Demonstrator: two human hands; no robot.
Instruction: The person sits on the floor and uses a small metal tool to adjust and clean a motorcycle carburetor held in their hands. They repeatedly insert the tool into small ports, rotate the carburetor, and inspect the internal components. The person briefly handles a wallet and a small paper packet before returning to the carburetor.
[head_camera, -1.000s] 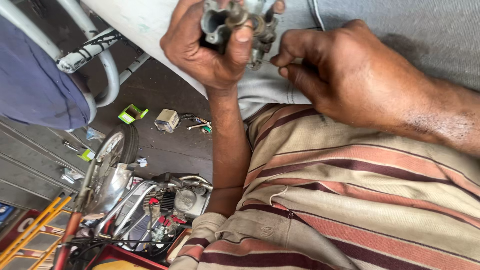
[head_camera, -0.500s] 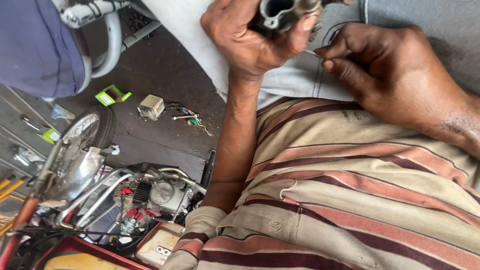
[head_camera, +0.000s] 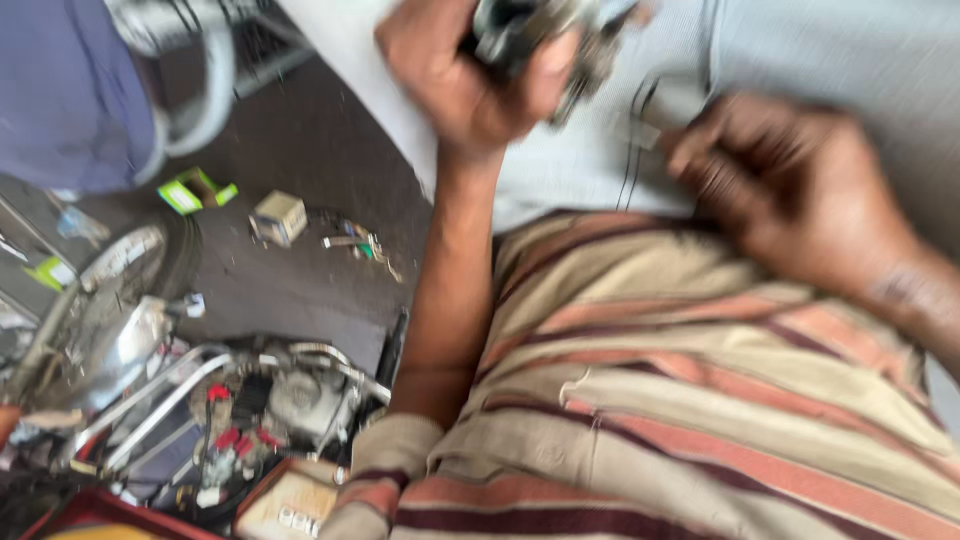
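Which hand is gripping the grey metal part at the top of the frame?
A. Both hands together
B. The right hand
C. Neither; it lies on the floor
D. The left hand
D. The left hand is closed around the metal part, while the right hand sits apart from it over the grey cloth, fingers curled; blur hides whether it pinches anything.

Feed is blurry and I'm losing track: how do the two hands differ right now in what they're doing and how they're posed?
The left hand grips a dark metal part at the top of the view, fingers wrapped around it. The right hand sits lower and to the side, clear of that part; its fingers are curled, and blur hides whether they pinch anything. Both are bare and held above the striped shirt.
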